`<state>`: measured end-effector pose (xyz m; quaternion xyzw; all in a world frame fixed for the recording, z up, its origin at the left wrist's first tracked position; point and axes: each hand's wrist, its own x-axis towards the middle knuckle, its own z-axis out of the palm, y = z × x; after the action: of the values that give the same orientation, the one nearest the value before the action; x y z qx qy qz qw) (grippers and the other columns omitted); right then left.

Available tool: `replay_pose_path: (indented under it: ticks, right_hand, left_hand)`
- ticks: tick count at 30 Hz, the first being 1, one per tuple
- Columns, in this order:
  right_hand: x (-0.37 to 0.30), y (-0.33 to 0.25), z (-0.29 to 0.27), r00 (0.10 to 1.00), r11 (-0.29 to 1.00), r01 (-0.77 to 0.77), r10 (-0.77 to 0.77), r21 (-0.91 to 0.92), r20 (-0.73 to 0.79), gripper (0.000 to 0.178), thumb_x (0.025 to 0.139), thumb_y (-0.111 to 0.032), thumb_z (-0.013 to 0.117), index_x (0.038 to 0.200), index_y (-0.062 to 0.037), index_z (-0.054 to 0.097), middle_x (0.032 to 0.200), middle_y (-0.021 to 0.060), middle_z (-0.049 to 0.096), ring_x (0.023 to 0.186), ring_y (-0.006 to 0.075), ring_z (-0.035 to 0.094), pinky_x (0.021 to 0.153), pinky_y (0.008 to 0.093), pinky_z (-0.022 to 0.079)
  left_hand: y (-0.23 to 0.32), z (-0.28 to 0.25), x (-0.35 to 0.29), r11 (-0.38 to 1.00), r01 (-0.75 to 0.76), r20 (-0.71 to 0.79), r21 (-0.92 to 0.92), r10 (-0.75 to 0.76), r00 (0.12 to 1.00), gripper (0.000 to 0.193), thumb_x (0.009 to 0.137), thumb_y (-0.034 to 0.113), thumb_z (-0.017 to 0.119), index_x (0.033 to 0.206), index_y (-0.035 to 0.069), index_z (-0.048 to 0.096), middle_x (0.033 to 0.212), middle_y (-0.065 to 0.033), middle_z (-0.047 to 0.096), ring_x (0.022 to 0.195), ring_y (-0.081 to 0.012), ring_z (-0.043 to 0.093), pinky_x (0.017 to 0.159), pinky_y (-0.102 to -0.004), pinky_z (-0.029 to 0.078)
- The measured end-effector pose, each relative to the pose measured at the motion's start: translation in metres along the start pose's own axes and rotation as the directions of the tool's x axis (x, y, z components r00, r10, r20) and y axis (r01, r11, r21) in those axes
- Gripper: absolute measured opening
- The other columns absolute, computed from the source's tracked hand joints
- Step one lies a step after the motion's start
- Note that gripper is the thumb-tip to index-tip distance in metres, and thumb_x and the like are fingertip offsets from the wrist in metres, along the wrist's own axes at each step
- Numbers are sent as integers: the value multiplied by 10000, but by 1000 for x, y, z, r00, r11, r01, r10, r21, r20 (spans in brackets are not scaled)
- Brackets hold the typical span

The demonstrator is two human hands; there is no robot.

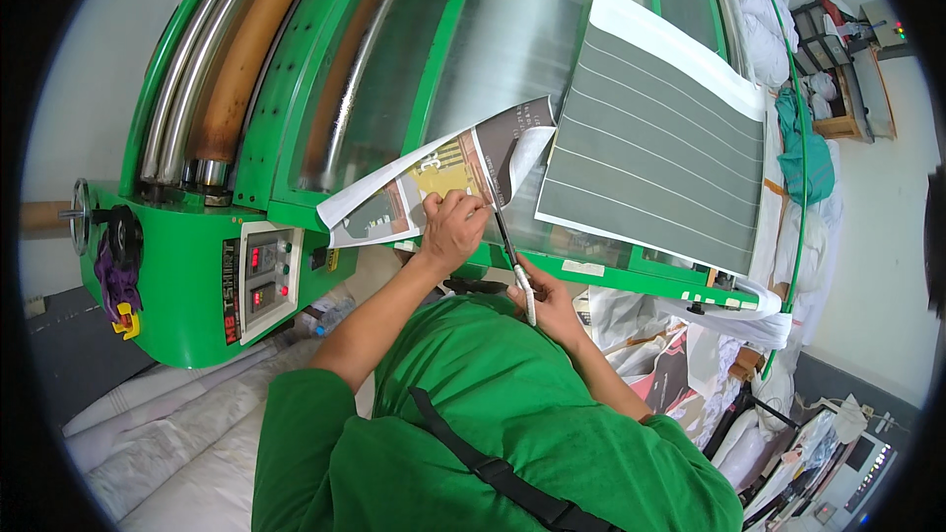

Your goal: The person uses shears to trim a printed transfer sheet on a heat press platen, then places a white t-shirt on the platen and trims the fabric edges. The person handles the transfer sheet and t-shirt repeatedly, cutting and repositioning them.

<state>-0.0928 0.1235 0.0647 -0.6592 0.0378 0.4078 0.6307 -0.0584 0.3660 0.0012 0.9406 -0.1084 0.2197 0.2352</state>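
In my left hand (455, 231) the near edge of a printed sheet (409, 199) is pinched, with yellow, brown and dark print and a curled left edge. My right hand (548, 298) grips a pair of scissors (508, 244) by their pale handles. Their dark blades point away from me and lie at the sheet, just right of my left fingers. A dark printed flap of the sheet curls up beyond the blades. To the right lies a larger dark grey sheet (658, 143) with thin pale lines and white borders. Both sheets rest on the transparent cover of a green machine.
The green machine (177, 276) spans the area before me, with metal and brown rollers (246, 59) at left. A control panel (268, 276) and a handwheel (81, 211) sit on its left end. Crumpled printed sheets (680, 365) lie below its front edge at right. A green hose (800, 187) hangs at far right.
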Motion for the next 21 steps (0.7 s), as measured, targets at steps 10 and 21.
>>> replay_pose_path:
  ticks: [10, 21]
  right_hand:
    - [0, 0, 1, 1000, 1000, -12, 12, -9, -17, 788, 973, -263, 810, 1628, -64, 418, 1253, 79, 733, 941, 99, 636, 790, 265, 540]
    - [1, 6, 1, 999, 1000, 2, -3, -22, -39, 793, 959, -227, 823, 1626, -64, 427, 1172, 58, 740, 896, 78, 612, 758, 253, 517]
  left_hand:
    - [-1, 3, -4, 1000, 10, 22, -12, -9, 1000, 184, 813, 109, 794, 992, 141, 770, 1021, 44, 676, 1022, -186, 610, 904, -469, 323]
    - [0, 0, -3, 1000, 2, 40, -22, -1, 999, 199, 801, 104, 796, 995, 138, 767, 1045, 43, 672, 1047, -184, 605, 913, -473, 318]
